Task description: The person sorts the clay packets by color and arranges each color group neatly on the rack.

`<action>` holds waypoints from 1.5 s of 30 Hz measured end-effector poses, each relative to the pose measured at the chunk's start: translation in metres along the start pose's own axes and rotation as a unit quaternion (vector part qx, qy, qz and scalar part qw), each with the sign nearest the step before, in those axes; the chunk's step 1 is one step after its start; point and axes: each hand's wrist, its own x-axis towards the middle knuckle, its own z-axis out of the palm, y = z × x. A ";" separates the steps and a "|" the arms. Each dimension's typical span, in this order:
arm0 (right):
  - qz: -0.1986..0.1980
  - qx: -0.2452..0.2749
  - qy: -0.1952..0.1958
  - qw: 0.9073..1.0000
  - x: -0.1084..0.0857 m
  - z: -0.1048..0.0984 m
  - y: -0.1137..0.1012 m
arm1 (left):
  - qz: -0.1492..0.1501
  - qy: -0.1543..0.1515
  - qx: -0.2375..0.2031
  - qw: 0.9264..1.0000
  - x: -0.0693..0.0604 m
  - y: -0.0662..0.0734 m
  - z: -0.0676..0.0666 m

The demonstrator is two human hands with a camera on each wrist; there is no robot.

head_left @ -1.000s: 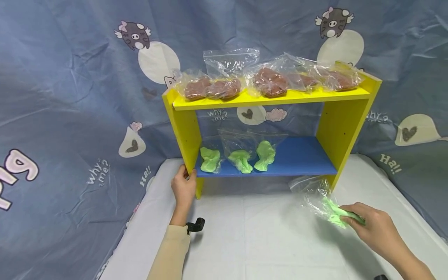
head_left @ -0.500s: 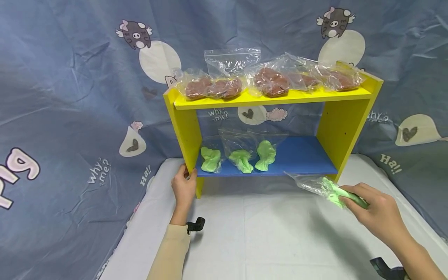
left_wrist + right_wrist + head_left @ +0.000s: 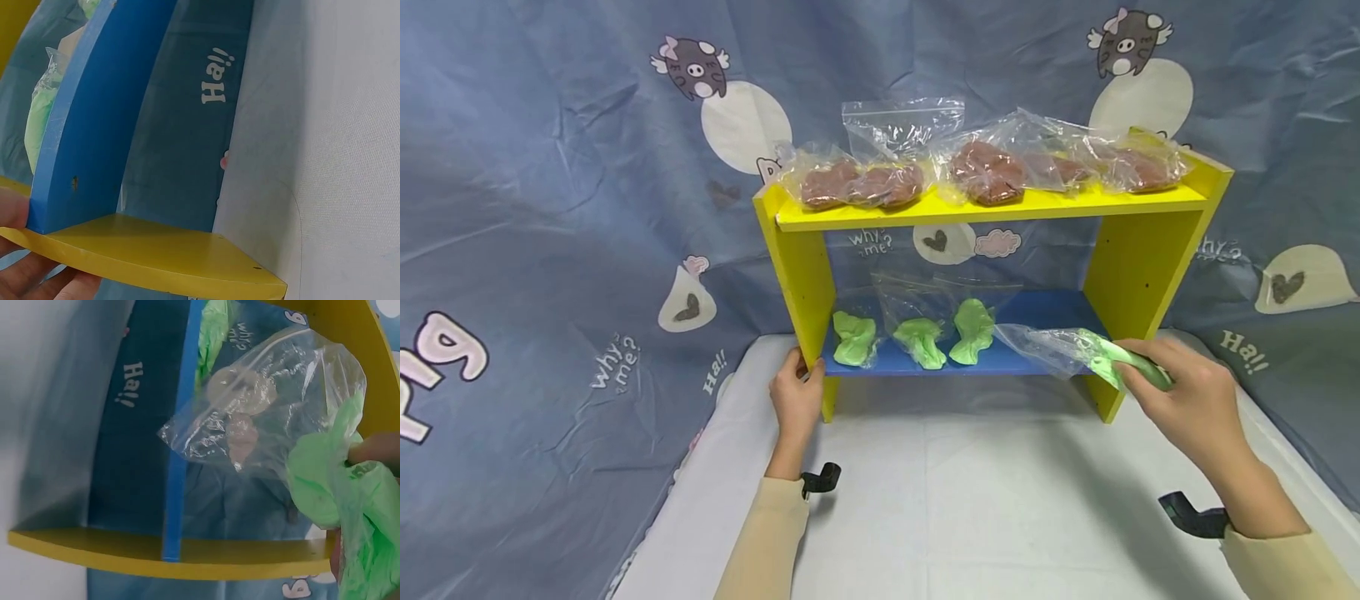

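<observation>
My right hand (image 3: 1187,396) pinches a clear zip bag with a light green soft lump (image 3: 1097,354) inside, held in front of the right end of the blue lower shelf (image 3: 1045,310). In the right wrist view the empty part of the bag (image 3: 275,406) spreads across the shelf's front edge. My left hand (image 3: 797,396) grips the yellow left side panel (image 3: 797,292) of the shelf unit, thumb at the front; in the left wrist view its fingers (image 3: 37,275) lie along the panel's outer side. Several bagged green lumps (image 3: 920,340) sit on the left and middle of the blue shelf.
On the yellow top shelf (image 3: 992,210) lie several clear bags with reddish-brown lumps (image 3: 988,171). A blue printed cloth (image 3: 550,208) hangs behind the unit. White cloth (image 3: 985,500) covers the table under and before it.
My right hand has risen with the bagged green lump, from below the blue shelf to its front at shelf height. The left hand keeps its grip on the side panel.
</observation>
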 end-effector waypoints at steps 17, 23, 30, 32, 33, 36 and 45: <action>-0.019 0.009 0.020 1.000 0.071 0.063 0.008 | -0.001 0.008 -0.010 1.000 0.004 -0.001 0.000; 0.032 0.022 0.015 0.999 0.073 0.086 0.019 | 0.000 0.007 -0.008 1.000 0.004 0.000 0.001; 0.069 0.035 -0.061 0.995 0.058 0.098 0.034 | -0.008 -0.002 -0.013 1.000 0.004 0.003 0.003; 0.066 0.032 -0.105 0.992 0.052 0.100 0.036 | -0.008 -0.002 -0.015 1.000 0.003 0.003 0.004; 0.063 0.029 -0.125 0.990 0.049 0.100 0.037 | -0.008 -0.002 -0.014 1.000 0.003 0.002 0.004; 0.057 0.015 -0.178 0.982 0.043 0.102 0.038 | -0.005 -0.002 -0.013 1.000 0.003 0.002 0.004; 0.077 -0.001 -0.299 0.951 0.041 0.101 0.028 | 0.001 0.004 -0.009 1.000 0.001 -0.003 0.002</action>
